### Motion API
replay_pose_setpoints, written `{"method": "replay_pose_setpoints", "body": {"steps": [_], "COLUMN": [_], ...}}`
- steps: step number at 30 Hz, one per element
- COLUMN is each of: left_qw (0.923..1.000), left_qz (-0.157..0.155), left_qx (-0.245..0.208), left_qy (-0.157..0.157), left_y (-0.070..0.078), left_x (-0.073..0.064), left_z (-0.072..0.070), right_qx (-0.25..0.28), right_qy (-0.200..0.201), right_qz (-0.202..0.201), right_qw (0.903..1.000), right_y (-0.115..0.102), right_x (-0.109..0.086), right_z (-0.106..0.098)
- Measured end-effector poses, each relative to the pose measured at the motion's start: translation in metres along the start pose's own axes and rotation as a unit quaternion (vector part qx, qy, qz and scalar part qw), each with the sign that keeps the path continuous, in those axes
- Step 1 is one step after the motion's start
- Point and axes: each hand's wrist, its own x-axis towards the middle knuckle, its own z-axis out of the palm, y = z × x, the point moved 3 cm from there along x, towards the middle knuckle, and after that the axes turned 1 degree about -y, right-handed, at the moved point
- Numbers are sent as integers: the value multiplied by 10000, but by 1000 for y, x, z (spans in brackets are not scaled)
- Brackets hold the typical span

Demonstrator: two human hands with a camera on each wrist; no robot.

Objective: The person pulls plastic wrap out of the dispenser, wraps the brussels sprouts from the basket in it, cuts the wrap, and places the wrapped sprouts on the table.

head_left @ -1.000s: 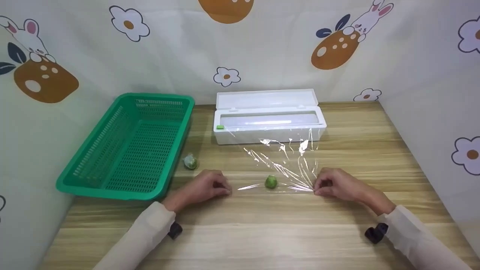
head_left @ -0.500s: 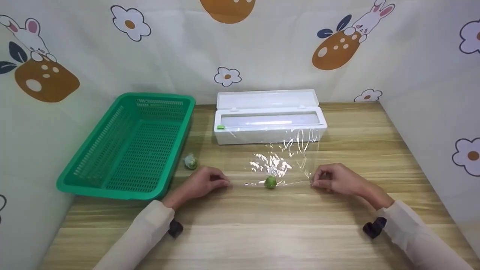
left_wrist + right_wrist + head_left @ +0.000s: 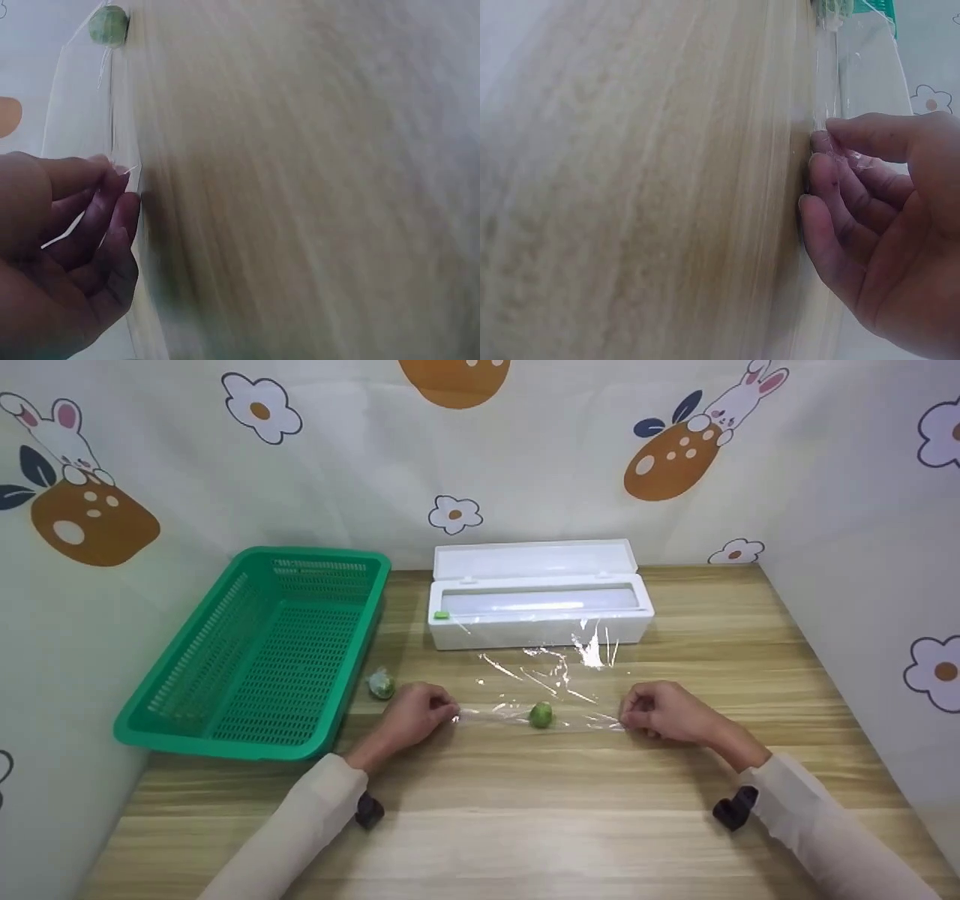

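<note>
A sheet of clear cling film [image 3: 517, 682] runs from the white cling film dispenser [image 3: 540, 631] toward the person. My left hand [image 3: 420, 714] pinches its near left corner between thumb and forefinger. The near right corner is pinched by my right hand [image 3: 664, 711]. Between the hands, at the film's near edge, a small round green Brussels sprout [image 3: 541, 715] sits on the film. In the left wrist view the sprout [image 3: 109, 26] lies beyond the fingertips, along the film's edge. Thin film shows at the right hand's fingertips [image 3: 829, 139] in the right wrist view.
A green plastic basket [image 3: 322, 712] with slotted sides stands at the left on the wooden table [image 3: 495, 825]. Beside it lies another sprout [image 3: 382, 684], wrapped in film. The dispenser's lid [image 3: 534, 559] is raised, near the patterned cloth backdrop [image 3: 540, 457].
Both hands have moved a little away from the body with the film's edge. The folds radiating from the right corner have lessened, and the sprout has shifted slightly toward the dispenser.
</note>
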Motion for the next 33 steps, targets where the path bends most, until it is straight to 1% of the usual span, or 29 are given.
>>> {"method": "replay_pose_setpoints", "body": {"steps": [3, 10, 13, 15, 17, 18, 19, 21, 24, 25, 26, 27, 29, 31, 32, 33], "left_qw": [9999, 9981, 9974, 9981, 9991, 9994, 9994, 9976, 9909, 9877, 9853, 9833, 9797, 9786, 9792, 9795], "left_qz": [-144, -571, -692, -578, -282, -96, 162, 678, 1322, 1512, 1638, 1723, 1874, 1890, 1848, 1803], "left_qx": [5, -75, -163, -200, -190, -188, -138, -29, 247, 393, 485, 579, 701, 793, 788, 821], "left_qy": [53, -202, -81, 111, 271, 290, 279, 137, -73, -85, -86, -87, -101, -203, -284, -352], "left_y": [1, 5, 8, 12, 18, 22, 27, 36, 49, 53, 57, 61, 67, 72, 74, 75], "left_x": [1, -1, -2, -3, -4, -4, -5, -6, -6, -5, -4, -3, 0, 4, 6, 9], "left_z": [2, 0, -2, -3, -4, -4, -3, 1, 11, 14, 17, 20, 26, 30, 33, 35], "right_qx": [-27, 49, -126, -357, -609, -742, -825, -967, -1320, -1469, -1651, -1835, -2275, -2642, -2769, -2861], "right_qy": [14, 23, 114, 233, 434, 550, 665, 903, 1218, 1292, 1354, 1411, 1522, 1566, 1569, 1559], "right_qz": [64, 144, 111, 19, -130, -238, -335, -572, -1071, -1264, -1473, -1706, -2177, -2519, -2621, -2666], "right_qw": [10000, 9999, 9998, 9991, 9971, 9954, 9938, 9896, 9779, 9725, 9658, 9578, 9369, 9177, 9111, 9071], "right_y": [0, 2, -1, -5, -12, -16, -20, -30, -46, -51, -56, -61, -69, -75, -77, -78], "right_x": [0, -2, -5, -7, -9, -10, -9, -9, -7, -6, -6, -4, -2, 2, 5, 7], "right_z": [0, -3, -8, -11, -12, -11, -10, -6, 6, 10, 15, 20, 29, 38, 43, 46]}}
